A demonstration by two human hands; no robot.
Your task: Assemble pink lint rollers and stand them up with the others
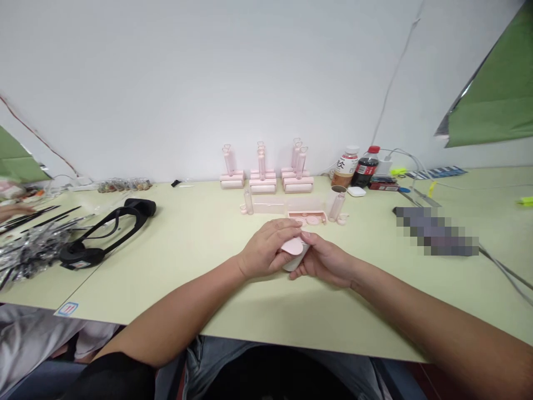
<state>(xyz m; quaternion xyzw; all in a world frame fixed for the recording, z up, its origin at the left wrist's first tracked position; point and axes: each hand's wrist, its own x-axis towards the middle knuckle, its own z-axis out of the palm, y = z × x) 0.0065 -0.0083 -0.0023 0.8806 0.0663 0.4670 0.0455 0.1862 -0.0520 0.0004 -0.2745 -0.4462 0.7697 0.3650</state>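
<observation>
My left hand (268,248) and my right hand (327,260) are both closed around a pale roll with a pink rounded end piece (293,246), just above the table. The left fingers lie over its top, and the right thumb and fingers grip its right side. Its far part is hidden behind my fingers. Just beyond my hands lies an open pink case (320,214) with round discs inside. Clear pink tubes stand to either side, a left tube (249,202) and a right tube (336,206), each with a small pink loop piece beside it. A translucent sheet-like piece (268,206) lies between them.
Along the wall, several pink rollers with upright handles (262,186) stand in rows. A cola bottle (366,168) and a white-capped bottle (345,166) are right of them. A black headset (110,236) and bagged parts (39,253) lie left, near another person's hand (14,211). Cables cross the right side.
</observation>
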